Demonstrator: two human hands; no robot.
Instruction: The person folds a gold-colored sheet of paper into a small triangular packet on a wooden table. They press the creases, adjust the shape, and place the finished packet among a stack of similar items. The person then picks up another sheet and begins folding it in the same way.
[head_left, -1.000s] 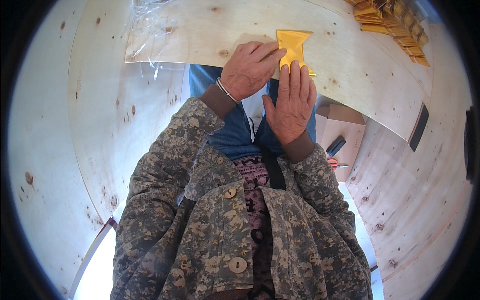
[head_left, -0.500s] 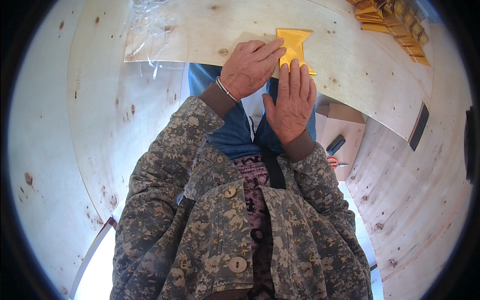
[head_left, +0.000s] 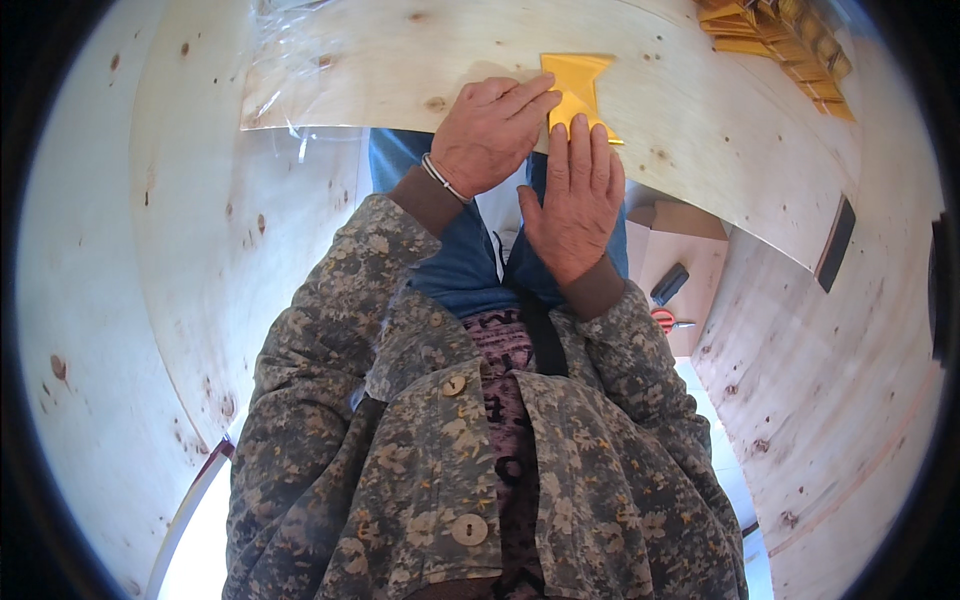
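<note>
A folded piece of shiny gold paper (head_left: 577, 85) lies flat on the pale plywood table (head_left: 690, 110), close to its front edge. Its far and near right corners stick out in points, with creases across the middle. My left hand (head_left: 488, 135) reaches in from the left, fingertips resting on the paper's left edge; the thumb side is partly hidden. My right hand (head_left: 577, 200) lies with its fingers stretched out, their tips pressing on the near part of the paper. The thumb stands apart from the fingers.
Several folded gold paper pieces (head_left: 780, 50) are heaped at the far right of the table. Clear plastic wrap (head_left: 290, 60) lies at the far left. Below the table's right side, a cardboard box (head_left: 690, 250) bears a dark object (head_left: 669, 284) and red-handled scissors (head_left: 665, 320).
The whole view has shifted slightly, so everything sits a little further left and up. Both hands keep nearly the same place on the gold paper.
</note>
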